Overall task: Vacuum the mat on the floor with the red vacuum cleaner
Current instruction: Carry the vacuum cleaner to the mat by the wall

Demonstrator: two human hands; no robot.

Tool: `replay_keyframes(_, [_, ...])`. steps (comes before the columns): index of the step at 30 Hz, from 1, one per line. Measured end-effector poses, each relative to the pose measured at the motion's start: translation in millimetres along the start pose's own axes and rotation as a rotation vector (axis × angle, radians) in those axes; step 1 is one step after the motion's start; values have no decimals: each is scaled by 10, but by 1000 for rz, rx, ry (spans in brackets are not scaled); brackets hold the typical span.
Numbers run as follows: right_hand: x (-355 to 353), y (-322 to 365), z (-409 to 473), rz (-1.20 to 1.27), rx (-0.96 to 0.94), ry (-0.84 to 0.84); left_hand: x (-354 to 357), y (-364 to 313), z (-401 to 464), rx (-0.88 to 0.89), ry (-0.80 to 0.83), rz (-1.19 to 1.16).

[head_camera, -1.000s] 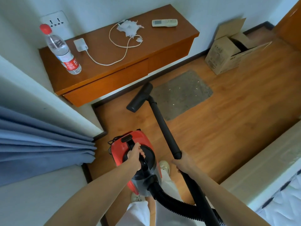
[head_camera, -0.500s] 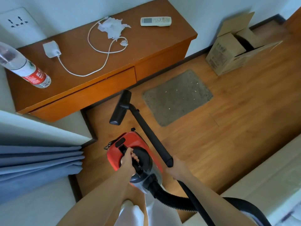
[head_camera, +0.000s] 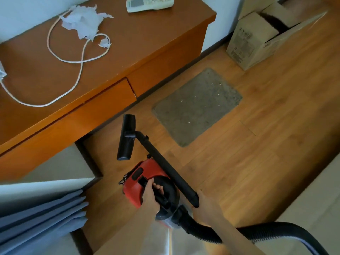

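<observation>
Since a second ago the floor nozzle [head_camera: 127, 138] has been pulled back off the mat [head_camera: 196, 105], now well apart; no suction pass begun. The red vacuum cleaner [head_camera: 147, 184] is carried by its handle in the left hand [head_camera: 150, 197]; the wand [head_camera: 171, 170] is wrapped by the right hand [head_camera: 206, 207]. Counted: one mat, one vacuum, perhaps six crumbs, blurred.
</observation>
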State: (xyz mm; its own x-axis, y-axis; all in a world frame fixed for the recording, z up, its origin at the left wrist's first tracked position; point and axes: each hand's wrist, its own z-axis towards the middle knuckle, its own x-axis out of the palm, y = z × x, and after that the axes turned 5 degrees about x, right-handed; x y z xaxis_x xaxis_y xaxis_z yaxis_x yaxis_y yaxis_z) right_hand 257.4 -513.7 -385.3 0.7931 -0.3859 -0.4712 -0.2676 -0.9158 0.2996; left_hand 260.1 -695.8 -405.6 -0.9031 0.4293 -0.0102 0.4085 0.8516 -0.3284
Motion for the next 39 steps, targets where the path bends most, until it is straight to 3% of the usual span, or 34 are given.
replay_keyframes(16, [755,-41,1931,70,94,-95,465,111,1833,-109,82,123])
replay_keyframes(23, [831,-28,2652,161,87,-82,650,133,2491,-9,18,250])
replay_keyframes(39, [930,-97,3879,82,22,-132,1060,212,3469,89,9,210])
